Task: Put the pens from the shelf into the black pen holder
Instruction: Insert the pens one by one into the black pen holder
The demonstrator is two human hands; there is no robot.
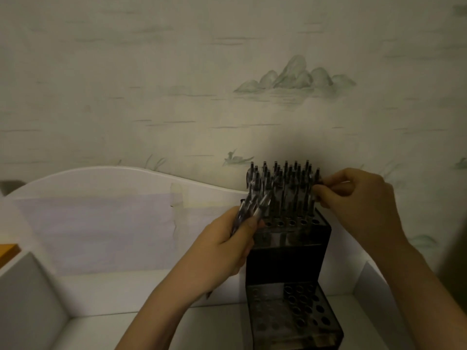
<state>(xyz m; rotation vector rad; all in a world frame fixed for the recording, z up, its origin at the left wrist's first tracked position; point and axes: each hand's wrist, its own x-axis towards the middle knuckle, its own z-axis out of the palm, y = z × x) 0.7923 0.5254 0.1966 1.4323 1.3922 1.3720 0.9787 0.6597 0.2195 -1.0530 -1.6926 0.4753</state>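
Observation:
The black pen holder [285, 263] is a stepped block with rows of round holes, standing on the white shelf [214, 327]. Several dark pens [285, 188] stand upright in its upper tier; the lower front tier's holes hold none. My left hand [227, 251] is just left of the holder, closed around a small bundle of pens [252, 210] that points up and to the right. My right hand [353, 198] is at the upper tier's right edge, its fingertips pinching the top of a pen [317, 183] standing there.
White side walls [27, 299] bound the shelf on the left and right. A curved white back panel [113, 198] rises behind it. Patterned wallpaper [227, 72] fills the background. An orange edge [7, 248] shows at far left.

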